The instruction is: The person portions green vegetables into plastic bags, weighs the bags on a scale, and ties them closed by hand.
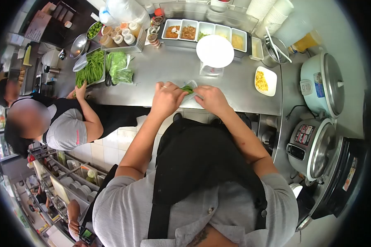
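1. Near the front edge of the metal surface (152,66), between the person's two hands, is a small clear bag (190,96) with some greens (187,89) inside it
2. On one side of the bag is the left hand (167,98), a ring on one finger, its fingers bent and closed on the plastic
3. On the other side is the right hand (212,99), palm down, its fingers curled and gripping the bag as well
4. Just beyond the bag stands a scale (211,71) with a round white plate (215,51) on top, and behind that a row of white tubs (204,29) holding chopped food
5. Toward the right end of the surface sits a white bowl (272,87) of yellow bits (261,81), well apart from the hands, and past it are two rice cookers (311,85)
6. To the left lie a bag of leafy greens (119,68) and, just beside it, a tray (98,82) heaped with long green beans (90,68)
7. At that tray a co-worker's hand (81,89) touches the beans, and behind the leafy greens is a basket (139,44) of sauce bottles (130,39)
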Demonstrator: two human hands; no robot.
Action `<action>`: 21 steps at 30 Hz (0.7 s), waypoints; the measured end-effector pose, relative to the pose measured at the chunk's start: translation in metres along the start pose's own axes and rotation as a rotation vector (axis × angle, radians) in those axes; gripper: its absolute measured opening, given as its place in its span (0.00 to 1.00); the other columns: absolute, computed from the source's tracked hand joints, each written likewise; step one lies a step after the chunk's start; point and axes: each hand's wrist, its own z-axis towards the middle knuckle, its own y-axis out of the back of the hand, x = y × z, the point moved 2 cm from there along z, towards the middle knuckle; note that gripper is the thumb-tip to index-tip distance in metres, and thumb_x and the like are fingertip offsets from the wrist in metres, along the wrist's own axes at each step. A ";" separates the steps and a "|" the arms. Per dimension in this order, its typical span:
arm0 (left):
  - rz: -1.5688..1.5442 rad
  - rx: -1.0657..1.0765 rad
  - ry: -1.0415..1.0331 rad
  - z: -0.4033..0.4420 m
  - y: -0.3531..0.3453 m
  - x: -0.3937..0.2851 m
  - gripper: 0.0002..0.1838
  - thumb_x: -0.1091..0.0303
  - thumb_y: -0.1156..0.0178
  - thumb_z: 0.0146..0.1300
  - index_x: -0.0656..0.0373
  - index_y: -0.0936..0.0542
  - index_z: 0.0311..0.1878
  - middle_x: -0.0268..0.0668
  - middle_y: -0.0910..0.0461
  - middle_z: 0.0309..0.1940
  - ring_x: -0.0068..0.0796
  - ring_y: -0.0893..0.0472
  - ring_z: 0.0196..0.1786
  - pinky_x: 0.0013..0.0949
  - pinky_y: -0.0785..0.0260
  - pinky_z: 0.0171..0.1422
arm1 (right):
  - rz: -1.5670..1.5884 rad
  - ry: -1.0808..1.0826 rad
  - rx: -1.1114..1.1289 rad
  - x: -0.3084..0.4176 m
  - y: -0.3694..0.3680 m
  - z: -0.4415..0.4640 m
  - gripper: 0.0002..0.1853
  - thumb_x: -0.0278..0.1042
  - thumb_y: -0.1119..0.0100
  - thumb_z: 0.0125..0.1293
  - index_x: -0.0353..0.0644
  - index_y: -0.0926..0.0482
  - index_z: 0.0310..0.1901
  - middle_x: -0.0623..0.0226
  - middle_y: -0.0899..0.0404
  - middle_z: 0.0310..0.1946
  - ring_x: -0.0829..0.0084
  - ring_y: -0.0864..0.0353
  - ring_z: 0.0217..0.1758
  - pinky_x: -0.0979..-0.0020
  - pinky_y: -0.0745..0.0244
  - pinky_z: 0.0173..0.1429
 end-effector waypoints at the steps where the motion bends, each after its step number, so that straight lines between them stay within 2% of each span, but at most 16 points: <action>1: -0.007 -0.002 -0.004 -0.001 -0.015 -0.002 0.08 0.62 0.33 0.65 0.56 0.15 0.33 0.36 0.16 0.32 0.44 0.16 0.37 0.43 0.28 0.48 | 0.029 0.020 -0.018 0.002 0.002 -0.003 0.08 0.33 0.39 0.66 0.39 0.13 0.39 0.59 0.14 0.36 0.55 0.15 0.36 0.56 0.19 0.41; 4: -0.178 0.335 0.201 0.003 -0.057 0.010 0.08 0.71 0.41 0.66 0.61 0.19 0.47 0.45 0.15 0.37 0.50 0.16 0.45 0.48 0.25 0.49 | 0.104 -0.080 0.012 0.010 0.014 -0.004 0.09 0.35 0.36 0.65 0.39 0.13 0.38 0.56 0.13 0.38 0.54 0.14 0.36 0.57 0.18 0.42; 5: -0.180 0.338 0.195 0.001 -0.066 0.012 0.08 0.71 0.41 0.66 0.61 0.19 0.47 0.45 0.15 0.37 0.50 0.16 0.45 0.48 0.25 0.49 | 0.101 -0.085 0.009 0.010 0.013 -0.006 0.09 0.35 0.36 0.65 0.39 0.13 0.38 0.56 0.13 0.38 0.54 0.14 0.36 0.57 0.18 0.42; 8: -0.187 0.329 0.155 0.001 -0.099 0.023 0.08 0.75 0.41 0.63 0.62 0.19 0.45 0.46 0.15 0.37 0.51 0.16 0.45 0.46 0.22 0.49 | 0.119 -0.129 -0.035 -0.003 0.004 -0.009 0.08 0.34 0.36 0.65 0.38 0.13 0.37 0.56 0.13 0.37 0.52 0.14 0.37 0.59 0.18 0.44; 10: -0.032 0.464 0.082 0.004 -0.111 0.022 0.08 0.77 0.42 0.61 0.62 0.17 0.42 0.46 0.15 0.38 0.50 0.15 0.46 0.46 0.21 0.51 | 0.121 -0.141 -0.112 -0.007 -0.003 -0.011 0.06 0.30 0.35 0.63 0.37 0.13 0.37 0.56 0.13 0.37 0.52 0.14 0.37 0.59 0.18 0.44; 11: -0.029 0.466 0.077 0.006 -0.116 0.022 0.08 0.77 0.42 0.61 0.62 0.17 0.42 0.46 0.15 0.38 0.50 0.15 0.46 0.46 0.21 0.51 | 0.123 -0.143 -0.118 -0.009 -0.006 -0.013 0.06 0.30 0.35 0.63 0.37 0.13 0.37 0.56 0.13 0.37 0.52 0.14 0.37 0.59 0.18 0.44; 13: 0.124 0.560 0.128 0.016 -0.114 0.018 0.07 0.72 0.41 0.61 0.60 0.14 0.31 0.46 0.15 0.36 0.45 0.13 0.46 0.43 0.19 0.48 | 0.147 -0.170 -0.187 -0.009 -0.006 -0.014 0.05 0.26 0.35 0.61 0.37 0.14 0.38 0.56 0.13 0.38 0.52 0.14 0.38 0.58 0.19 0.44; 14: 0.125 0.562 0.124 0.018 -0.115 0.020 0.07 0.72 0.41 0.61 0.60 0.14 0.31 0.46 0.15 0.36 0.45 0.13 0.46 0.43 0.19 0.48 | 0.147 -0.173 -0.190 -0.009 -0.006 -0.015 0.05 0.26 0.35 0.61 0.37 0.14 0.38 0.56 0.13 0.38 0.52 0.14 0.38 0.58 0.19 0.44; 16: 0.177 0.442 -0.102 0.015 -0.115 0.017 0.08 0.71 0.40 0.60 0.60 0.14 0.28 0.44 0.14 0.34 0.42 0.14 0.44 0.41 0.18 0.47 | 0.261 -0.335 -0.168 -0.014 -0.006 -0.022 0.07 0.23 0.35 0.60 0.38 0.14 0.40 0.56 0.13 0.39 0.55 0.14 0.38 0.60 0.19 0.43; 17: 0.173 0.447 -0.101 0.010 -0.119 0.017 0.08 0.71 0.40 0.60 0.60 0.14 0.28 0.44 0.14 0.34 0.42 0.14 0.44 0.41 0.18 0.47 | 0.263 -0.341 -0.166 -0.014 -0.006 -0.026 0.07 0.23 0.35 0.60 0.38 0.14 0.40 0.56 0.13 0.39 0.55 0.14 0.38 0.60 0.19 0.43; 20: 0.213 0.456 -0.123 0.008 -0.119 0.010 0.08 0.69 0.40 0.62 0.57 0.13 0.30 0.39 0.13 0.34 0.38 0.14 0.43 0.42 0.23 0.51 | 0.313 -0.396 -0.170 -0.016 -0.004 -0.026 0.09 0.21 0.37 0.60 0.39 0.13 0.41 0.56 0.13 0.38 0.59 0.14 0.36 0.63 0.19 0.41; 21: 0.332 0.582 -0.081 0.013 -0.101 -0.004 0.08 0.67 0.39 0.62 0.55 0.13 0.30 0.38 0.13 0.34 0.38 0.14 0.44 0.41 0.27 0.54 | 0.334 -0.419 -0.183 -0.015 -0.005 -0.028 0.09 0.21 0.37 0.59 0.39 0.13 0.41 0.57 0.14 0.37 0.60 0.14 0.34 0.64 0.19 0.41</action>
